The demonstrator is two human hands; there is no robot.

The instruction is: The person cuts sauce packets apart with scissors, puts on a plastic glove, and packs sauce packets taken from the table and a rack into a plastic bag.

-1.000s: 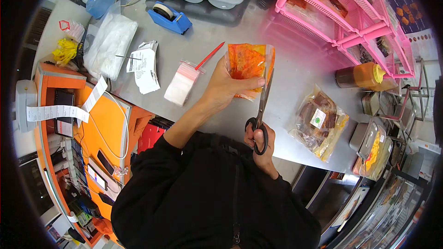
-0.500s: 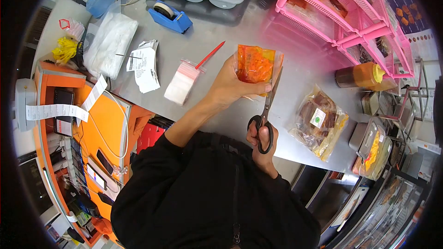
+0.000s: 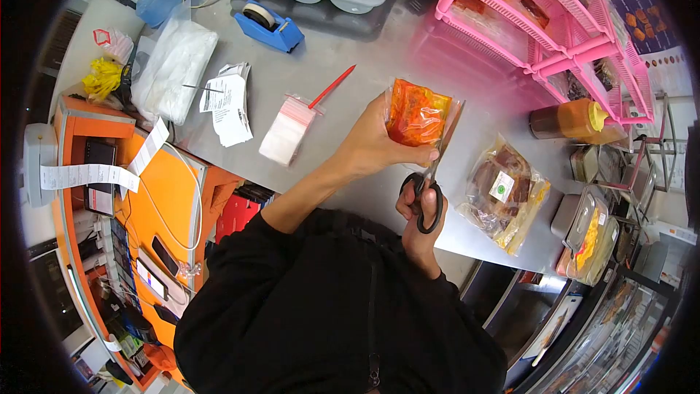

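My left hand (image 3: 375, 142) grips a clear plastic pouch of orange-red food (image 3: 417, 111), holding it above the steel table with the thumb across its lower side. In my right hand (image 3: 418, 230) are black-handled scissors (image 3: 430, 182), fingers through the loops. Their blades point up along the right edge of the pouch; whether they are cutting into the plastic I cannot tell. To the right lies a larger clear bag of dark brown food (image 3: 503, 193) with a white and green label.
Left on the steel table (image 3: 335, 36) are small zip bags (image 3: 288, 131), a red pen (image 3: 332, 86), receipts (image 3: 232, 106) and a blue tape dispenser (image 3: 270, 28). Pink racks (image 3: 510, 29), a yellow-capped sauce bottle (image 3: 569, 121) and lidded containers (image 3: 583, 222) stand at the right.
My left hand and the pouch have shifted slightly right and down, and the pouch has tilted. The scissors have moved right with my right hand, their handles opening wider.
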